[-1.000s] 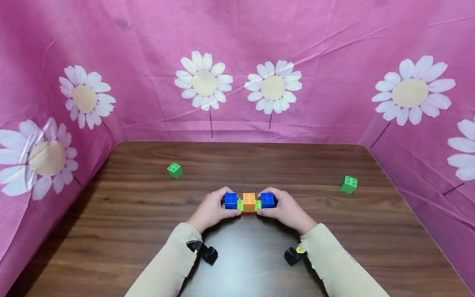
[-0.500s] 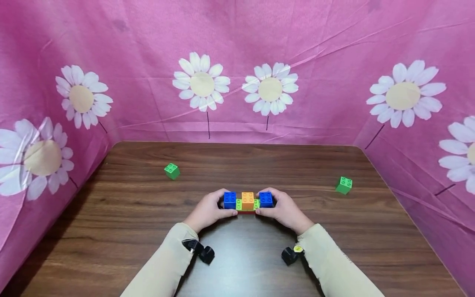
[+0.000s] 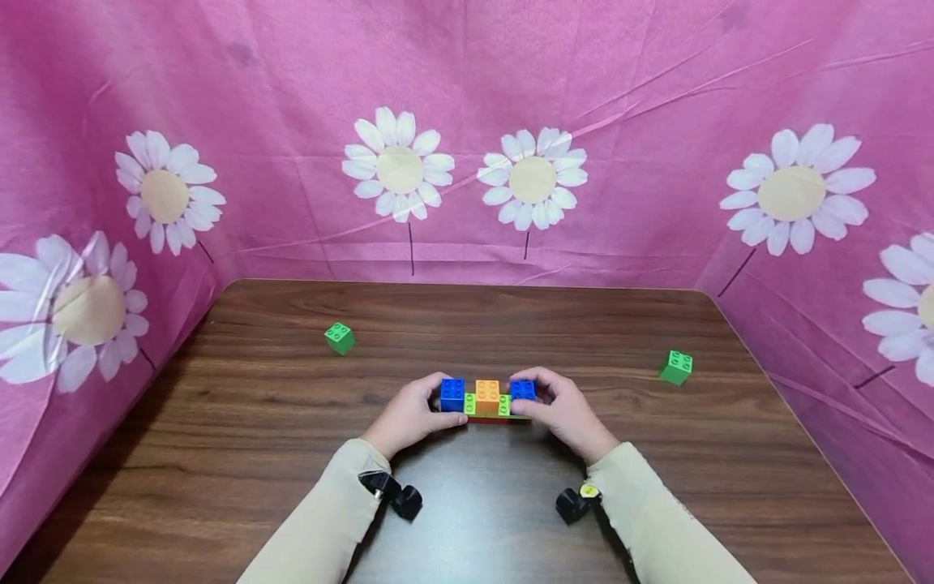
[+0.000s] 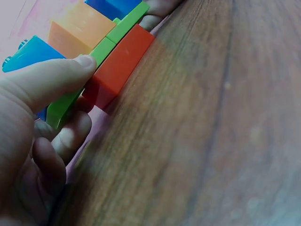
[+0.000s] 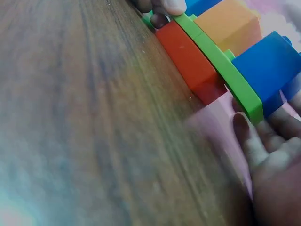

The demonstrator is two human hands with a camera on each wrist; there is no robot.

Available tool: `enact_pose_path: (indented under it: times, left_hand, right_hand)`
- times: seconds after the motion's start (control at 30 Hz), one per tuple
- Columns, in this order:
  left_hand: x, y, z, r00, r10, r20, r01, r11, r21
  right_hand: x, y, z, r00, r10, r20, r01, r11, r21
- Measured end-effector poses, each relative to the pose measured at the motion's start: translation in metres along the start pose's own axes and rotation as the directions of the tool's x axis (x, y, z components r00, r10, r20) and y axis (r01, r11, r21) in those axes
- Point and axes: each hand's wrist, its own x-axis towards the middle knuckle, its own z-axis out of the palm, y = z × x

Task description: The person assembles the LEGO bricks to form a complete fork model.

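A toy brick assembly stands at the table's middle: a red brick below, light green plates across it, an orange brick at centre, and a blue brick at each end, left blue brick and right blue brick. My left hand grips the left end, thumb along the front of the green plate, fingers curled beneath and behind. My right hand is round the right end; its thumb lies before the right blue brick in the head view, and its fingers bend beside and below the plate's end in the right wrist view.
On the brown wooden table, a green brick lies at the back left and another green brick to the right. A pink cloth with daisies hangs round the back and sides.
My right thumb has risen from the green plate's front edge to the right blue brick. My left hand keeps its hold; the view has shifted slightly.
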Motion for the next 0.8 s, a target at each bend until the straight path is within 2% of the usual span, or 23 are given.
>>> enact_pose_path:
  times: [0.1, 0.17, 0.33, 0.53, 0.8]
  left_hand:
    - [0.000, 0.000, 0.000, 1.000, -0.005, 0.004, 0.005, 1.000, -0.001]
    - [-0.001, 0.001, 0.000, 1.000, -0.009, 0.006, 0.009, 1.000, -0.002]
    - [-0.001, 0.001, -0.001, 1.000, -0.015, 0.011, 0.015, 1.000, -0.003]
    - [-0.001, 0.002, -0.001, 1.000, -0.017, 0.014, 0.017, 1.000, 0.000]
    - [-0.001, 0.001, -0.001, 1.000, -0.017, 0.005, 0.017, 1.000, 0.009]
  right_hand:
    - [-0.001, 0.001, -0.004, 0.994, -0.060, -0.089, 0.069, 0.992, 0.103]
    - [-0.001, 0.001, -0.007, 0.982, -0.078, -0.171, 0.101, 0.986, 0.135]
    - [0.001, 0.000, -0.013, 0.929, -0.055, -0.366, 0.120, 0.980, 0.158]
    - [0.003, -0.003, -0.018, 0.831, -0.037, -0.556, 0.112, 0.989, 0.102]
    - [0.002, -0.009, -0.026, 0.689, -0.048, -0.723, 0.129, 0.990, 0.057]
